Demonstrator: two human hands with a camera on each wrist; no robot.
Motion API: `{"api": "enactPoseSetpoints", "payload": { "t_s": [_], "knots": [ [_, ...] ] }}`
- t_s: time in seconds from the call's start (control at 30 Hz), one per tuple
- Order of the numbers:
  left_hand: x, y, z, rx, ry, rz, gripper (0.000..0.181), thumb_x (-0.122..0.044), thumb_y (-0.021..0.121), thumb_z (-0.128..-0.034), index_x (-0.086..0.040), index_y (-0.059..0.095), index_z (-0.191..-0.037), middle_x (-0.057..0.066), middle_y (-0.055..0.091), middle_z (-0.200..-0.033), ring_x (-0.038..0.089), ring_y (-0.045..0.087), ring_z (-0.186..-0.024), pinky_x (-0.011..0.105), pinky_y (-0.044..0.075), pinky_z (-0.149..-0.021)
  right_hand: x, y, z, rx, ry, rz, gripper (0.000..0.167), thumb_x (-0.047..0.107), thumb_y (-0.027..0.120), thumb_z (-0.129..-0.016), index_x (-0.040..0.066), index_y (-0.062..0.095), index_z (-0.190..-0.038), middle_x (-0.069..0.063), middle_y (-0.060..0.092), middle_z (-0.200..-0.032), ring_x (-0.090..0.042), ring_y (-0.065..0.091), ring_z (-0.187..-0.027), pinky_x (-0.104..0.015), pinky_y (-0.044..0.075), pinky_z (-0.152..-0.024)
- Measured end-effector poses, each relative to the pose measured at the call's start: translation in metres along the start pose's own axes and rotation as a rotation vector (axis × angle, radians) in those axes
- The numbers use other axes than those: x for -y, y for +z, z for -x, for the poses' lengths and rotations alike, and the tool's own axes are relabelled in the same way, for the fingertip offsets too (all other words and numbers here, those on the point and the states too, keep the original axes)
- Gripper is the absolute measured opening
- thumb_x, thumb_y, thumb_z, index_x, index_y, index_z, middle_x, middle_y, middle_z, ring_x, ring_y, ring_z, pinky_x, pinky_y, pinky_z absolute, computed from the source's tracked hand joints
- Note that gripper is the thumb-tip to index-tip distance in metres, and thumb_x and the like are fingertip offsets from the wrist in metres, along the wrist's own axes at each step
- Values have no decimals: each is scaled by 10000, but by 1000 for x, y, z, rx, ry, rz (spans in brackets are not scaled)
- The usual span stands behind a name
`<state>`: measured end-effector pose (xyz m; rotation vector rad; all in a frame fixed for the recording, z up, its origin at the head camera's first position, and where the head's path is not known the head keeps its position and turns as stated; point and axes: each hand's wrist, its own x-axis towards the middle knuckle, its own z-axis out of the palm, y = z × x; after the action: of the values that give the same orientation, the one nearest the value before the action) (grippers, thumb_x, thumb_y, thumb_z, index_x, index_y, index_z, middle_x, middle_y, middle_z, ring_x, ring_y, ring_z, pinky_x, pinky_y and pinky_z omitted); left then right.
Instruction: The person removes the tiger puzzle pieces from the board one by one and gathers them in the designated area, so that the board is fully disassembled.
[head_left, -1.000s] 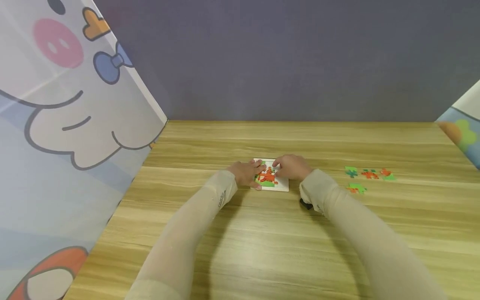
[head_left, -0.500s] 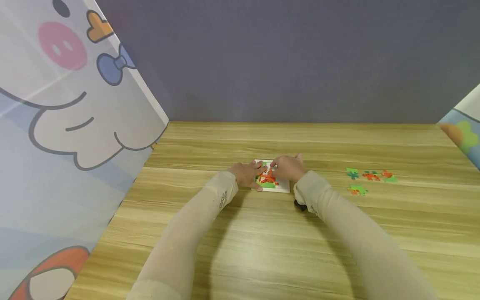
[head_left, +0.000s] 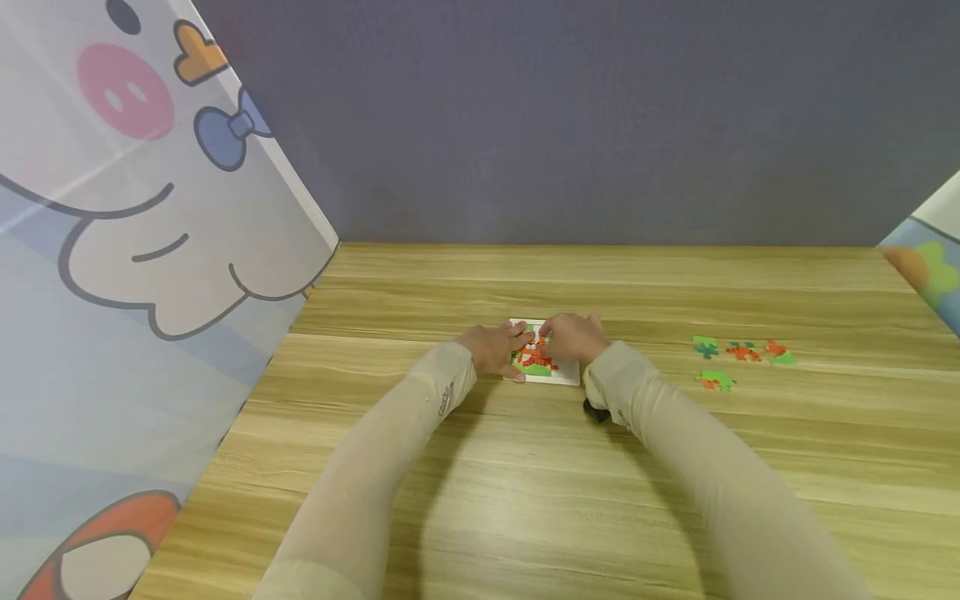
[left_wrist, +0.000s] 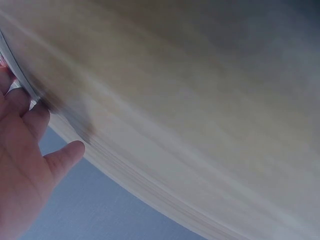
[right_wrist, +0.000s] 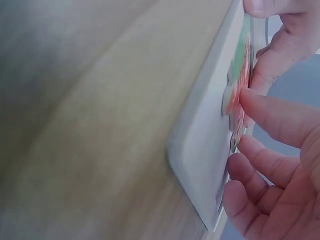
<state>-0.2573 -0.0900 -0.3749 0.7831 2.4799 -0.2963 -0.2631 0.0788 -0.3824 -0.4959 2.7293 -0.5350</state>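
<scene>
White tray [head_left: 567, 375] on the table [head_left: 525, 500], part-filled with puzzle pieces [head_left: 536, 361].
Left hand [head_left: 491, 348], fingers spread, hides part of its left side; right hand [head_left: 573, 336] fingertips touch pieces, whether pinching cannot be told.

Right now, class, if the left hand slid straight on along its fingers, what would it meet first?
Probably the right hand, which touches the puzzle just ahead of the left hand, though their relative heights are hard to judge.
</scene>
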Motion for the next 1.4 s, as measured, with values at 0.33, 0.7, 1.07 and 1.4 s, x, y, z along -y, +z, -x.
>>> {"api": "enactPoseSetpoints", "payload": {
  "t_s": [0.33, 0.7, 1.07, 1.4],
  "knots": [
    [0, 0, 1, 20, 2, 8, 888, -631, 466, -861, -250, 25, -1531, -27, -30, -1573, 159, 62, -1420, 393, 391, -1006, -2, 0, -5, 26, 13, -58, 371, 210, 705, -823, 39, 656, -1148, -97, 636, -1187, -271, 581, -1018, -521, 301, -897],
    [0, 1, -3, 15, -2, -16, 884, -638, 455, -868, -249, 16, -1529, -36, -45, -1571, 166, 52, -1422, 407, 398, -997, -3, -2, 0, -3, -18, -157, 308, 102, 695, -820, 3, 625, -1102, -107, 654, -993, -240, 595, -859, -455, 421, -853],
    [3, 1, -5, 18, 14, 11, 883, -623, 469, -871, -235, 29, -1530, -20, -49, -1571, 170, 35, -1422, 417, 352, -1037, -4, -3, 10, -66, -57, -356, 213, -3, 595, -842, -18, 607, -1054, -94, 612, -824, -175, 550, -667, -284, 451, -605],
    [5, 3, -2, 5, 45, 10, 870, -630, 448, -881, -231, 31, -1531, -5, -44, -1570, 176, 35, -1424, 421, 277, -1082, -4, 0, 17, -132, -99, -435, 93, 10, 571, -882, -21, 625, -951, -102, 642, -799, -236, 624, -728, -304, 473, -632]
  ]
}}
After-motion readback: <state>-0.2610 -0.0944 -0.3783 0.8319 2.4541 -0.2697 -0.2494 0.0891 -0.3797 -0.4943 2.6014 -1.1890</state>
